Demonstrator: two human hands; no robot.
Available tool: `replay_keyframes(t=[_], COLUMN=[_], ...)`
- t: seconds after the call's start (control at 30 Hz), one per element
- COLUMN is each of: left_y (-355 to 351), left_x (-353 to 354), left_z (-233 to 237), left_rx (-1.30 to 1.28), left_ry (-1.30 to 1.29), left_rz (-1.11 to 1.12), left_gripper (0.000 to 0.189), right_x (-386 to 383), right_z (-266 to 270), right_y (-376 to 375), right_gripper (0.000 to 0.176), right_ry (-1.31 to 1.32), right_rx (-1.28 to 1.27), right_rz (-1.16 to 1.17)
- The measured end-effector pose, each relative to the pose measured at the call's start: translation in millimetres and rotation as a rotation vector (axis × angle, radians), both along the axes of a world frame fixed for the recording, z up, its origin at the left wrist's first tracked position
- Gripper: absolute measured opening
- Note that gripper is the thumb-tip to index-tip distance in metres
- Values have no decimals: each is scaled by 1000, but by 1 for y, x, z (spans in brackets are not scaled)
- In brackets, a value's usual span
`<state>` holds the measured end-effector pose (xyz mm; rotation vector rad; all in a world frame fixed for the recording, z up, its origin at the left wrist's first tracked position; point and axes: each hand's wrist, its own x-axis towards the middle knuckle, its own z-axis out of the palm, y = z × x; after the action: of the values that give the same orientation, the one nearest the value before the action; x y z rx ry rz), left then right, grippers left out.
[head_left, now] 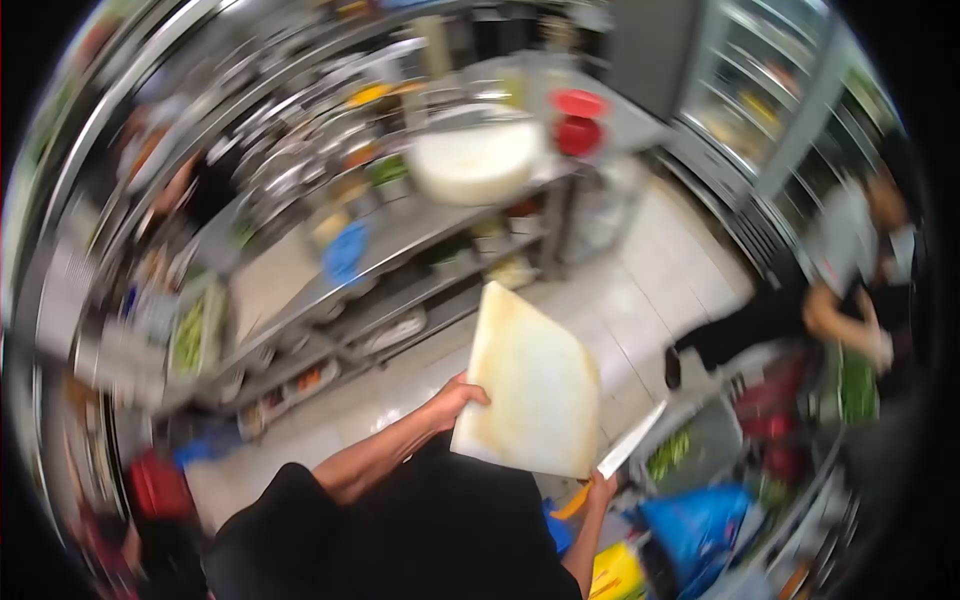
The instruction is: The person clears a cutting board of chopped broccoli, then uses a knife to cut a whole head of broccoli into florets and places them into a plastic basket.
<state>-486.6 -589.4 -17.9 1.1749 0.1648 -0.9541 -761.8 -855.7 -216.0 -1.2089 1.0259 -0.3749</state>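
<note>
My left hand (458,402) grips a large white cutting board (535,390) by its left edge, thumb over its face. Yellowish stains mark the board, which is held up in front of my body above the floor. In my right hand (601,489), fingers closed, is a knife (632,440) with a broad pale blade pointing up and away to the right and a yellow handle. The hand is close to the board's lower right corner.
A steel counter (410,245) carries a large white tub (475,160), a blue cloth (345,252) and several containers. On the right, a person (840,260) bends over greens (857,385). A crate (700,440) and blue bag (697,535) stand near my right hand.
</note>
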Motion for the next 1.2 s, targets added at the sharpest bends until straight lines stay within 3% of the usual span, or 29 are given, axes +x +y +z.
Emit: replay_keyframes(t=[0.03, 0.1, 0.2, 0.3, 0.43, 0.5, 0.53, 0.6, 0.83, 0.97, 1.03, 1.13, 1.2], left_y=[37, 99, 180, 252, 338, 374, 390, 422, 528, 590, 611, 626, 644], left_x=[-5, -25, -57, -91, -109, -102, -98, -79, -18, 72, 124, 172, 202], left_z=[5, 9, 11, 19, 22, 21, 16, 2, -50, -54, -69, -52, -76], left_rx=[-7, -75, -180, -202, -208, 115, 107, 582, 661, 658, 694, 831, 870], left_ry=[-9, -31, -84, -136, -186, -218, -214, -171, -218, -302, -223, -196, -185], left_rz=[130, 174, 343, 509, 591, 881, 887, 1113, 1151, 1046, 1098, 1016, 1036], left_gripper=[65, 73, 76, 77, 68, 48, 48, 35, 42, 56, 64, 66, 68], right_x=[22, 54, 106, 159, 210, 233, 241, 260, 300, 362, 404, 462, 494], right_z=[7, 33, 46, 132, 159, 167, 166, 169, 176, 167, 162, 156, 148], right_y=[7, 23, 30, 95, 172, 227, 252, 292, 397, 441, 456, 478, 491], right_gripper=[34, 38, 39, 40, 39, 39, 37, 33, 30, 30, 30, 31, 31], right_ry=[-9, -169, -119, -275, -197, -274, -295, -255, -214, -277, -337, -315, -301], right_rx=[-7, 110, 94, 121, 240, 233, 112, -75, -159, -241, -279, -356, -387], right_rz=[130, 99, 301, 573, 792, 895, 976, 1096, 1091, 1020, 1040, 1050, 1083])
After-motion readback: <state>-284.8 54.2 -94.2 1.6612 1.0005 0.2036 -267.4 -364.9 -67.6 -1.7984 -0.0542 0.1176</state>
